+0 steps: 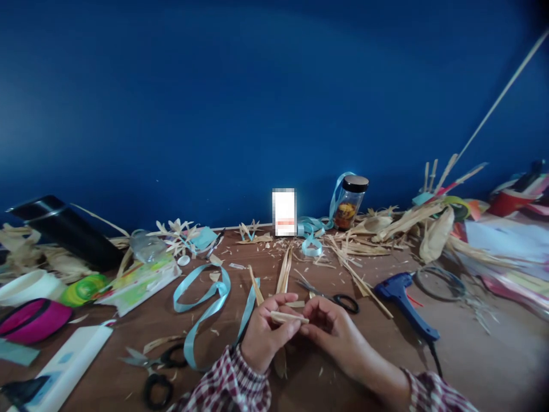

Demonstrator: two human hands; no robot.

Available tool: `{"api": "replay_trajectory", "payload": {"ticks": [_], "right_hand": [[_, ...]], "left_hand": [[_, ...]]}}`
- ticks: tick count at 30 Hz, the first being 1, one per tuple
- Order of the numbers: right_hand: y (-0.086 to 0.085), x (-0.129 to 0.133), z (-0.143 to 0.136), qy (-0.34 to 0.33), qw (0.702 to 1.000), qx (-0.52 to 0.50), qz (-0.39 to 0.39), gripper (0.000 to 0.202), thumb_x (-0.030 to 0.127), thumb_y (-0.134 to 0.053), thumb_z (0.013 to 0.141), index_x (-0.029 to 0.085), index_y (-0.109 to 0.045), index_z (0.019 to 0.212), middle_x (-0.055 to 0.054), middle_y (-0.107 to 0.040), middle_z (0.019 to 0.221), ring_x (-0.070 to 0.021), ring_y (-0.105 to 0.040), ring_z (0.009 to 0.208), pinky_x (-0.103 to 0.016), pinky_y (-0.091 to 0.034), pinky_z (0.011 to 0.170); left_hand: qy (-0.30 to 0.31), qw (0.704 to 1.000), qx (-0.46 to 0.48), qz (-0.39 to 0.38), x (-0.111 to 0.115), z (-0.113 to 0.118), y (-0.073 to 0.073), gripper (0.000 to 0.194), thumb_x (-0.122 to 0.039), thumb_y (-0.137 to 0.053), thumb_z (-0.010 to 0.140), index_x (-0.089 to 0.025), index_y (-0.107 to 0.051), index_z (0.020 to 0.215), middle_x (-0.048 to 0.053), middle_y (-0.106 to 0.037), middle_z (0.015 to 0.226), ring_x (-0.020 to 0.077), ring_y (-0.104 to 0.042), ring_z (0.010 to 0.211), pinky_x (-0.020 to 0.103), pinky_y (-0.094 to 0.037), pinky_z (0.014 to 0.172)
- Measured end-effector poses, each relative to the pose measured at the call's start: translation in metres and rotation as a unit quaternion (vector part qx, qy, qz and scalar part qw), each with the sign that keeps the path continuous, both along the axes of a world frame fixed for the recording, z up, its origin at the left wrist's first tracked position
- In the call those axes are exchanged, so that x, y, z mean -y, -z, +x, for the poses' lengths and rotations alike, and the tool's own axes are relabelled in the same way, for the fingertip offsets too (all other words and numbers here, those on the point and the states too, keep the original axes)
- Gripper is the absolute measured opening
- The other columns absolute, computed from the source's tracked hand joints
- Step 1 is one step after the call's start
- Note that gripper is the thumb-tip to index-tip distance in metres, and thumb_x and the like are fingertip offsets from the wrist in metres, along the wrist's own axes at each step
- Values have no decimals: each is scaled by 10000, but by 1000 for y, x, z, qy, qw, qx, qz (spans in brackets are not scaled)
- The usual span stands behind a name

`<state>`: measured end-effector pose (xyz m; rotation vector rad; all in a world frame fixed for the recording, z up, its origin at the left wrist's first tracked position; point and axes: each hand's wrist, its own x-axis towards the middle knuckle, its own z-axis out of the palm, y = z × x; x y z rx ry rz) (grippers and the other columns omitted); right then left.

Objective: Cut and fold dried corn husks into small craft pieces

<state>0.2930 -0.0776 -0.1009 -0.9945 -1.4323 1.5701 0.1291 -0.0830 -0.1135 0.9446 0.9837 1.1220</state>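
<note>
My left hand (266,332) is closed on a pale, narrow strip of dried corn husk (283,317), pinned under the thumb. At the strip's right end, the fingertips of my right hand (332,326) are pinched together on it. Long husk strips (285,272) lie on the table just beyond my hands, and another piece (280,363) shows beneath them. Behind my fingers rest black-handled scissors (346,303), partly hidden. A light blue ribbon (201,309) curls to the left of my left hand.
A blue glue gun (405,303) with a cord lies right of my hands. A second pair of scissors (158,366) is at front left. A lidded jar (349,203), a bright phone-like screen (284,213) and husk piles (412,226) line the blue wall (274,103).
</note>
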Motion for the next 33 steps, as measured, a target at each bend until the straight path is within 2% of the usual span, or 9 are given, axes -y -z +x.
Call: {"api": "replay_trajectory", "payload": {"ticks": [4,8,11,14,18,22,28,33], "right_hand": [[-5,-2,1,30,999,12,21,302,440,-667,748,177,-521,771,33,-516,664,-109,-465,608,-218,-379,571],[-7,-3,5,62,997,30,38,289,450,-623,776,186,-507,760,40,-480,629,-110,-440,580,-218,-369,549],[-9,-3,6,62,994,51,68,222,389,-596,807,181,-530,768,33,-496,646,-112,-447,591,-219,-380,559],[-10,-2,7,53,992,68,87,157,325,-587,813,171,-576,785,7,-558,695,-130,-501,645,-233,-418,611],[-7,-2,6,47,992,82,88,123,257,-592,808,181,-604,903,-11,-609,788,-147,-550,719,-244,-447,661],[-4,-1,6,52,989,91,106,104,207,-601,800,186,-594,901,-3,-603,787,-138,-541,711,-235,-443,661],[-1,-1,6,51,988,98,106,102,260,-614,806,176,-561,830,12,-548,704,-123,-485,636,-217,-402,577],[-1,-2,4,46,988,103,108,171,336,-591,832,168,-569,858,10,-538,700,-119,-469,628,-214,-392,567]], "left_hand": [[3,999,31,-13,2,0,-4,424,-279,-787,640,-151,-634,1014,67,-725,822,181,-663,786,270,-483,733],[14,996,89,-26,2,-1,-3,387,-450,-668,742,-155,-648,992,84,-728,844,195,-663,775,318,-489,745],[3,999,39,-30,0,-1,1,323,-401,-690,738,-160,-673,952,53,-719,785,156,-639,708,269,-477,690],[29,999,5,-14,-1,-1,2,321,-337,-752,685,-154,-691,941,67,-717,839,163,-633,770,264,-469,732],[83,996,16,2,0,-1,-3,344,-305,-788,641,-161,-698,941,75,-711,852,170,-630,804,279,-468,767],[93,995,26,3,0,-2,-5,362,-285,-803,617,-177,-706,949,59,-699,824,157,-616,775,277,-463,750],[60,997,-45,9,-1,-4,1,291,-310,-756,665,-189,-722,928,23,-650,738,119,-543,672,237,-420,651],[48,998,-35,6,-2,-5,7,203,-327,-745,673,-159,-679,765,-22,-558,632,79,-451,578,196,-351,555]]}}
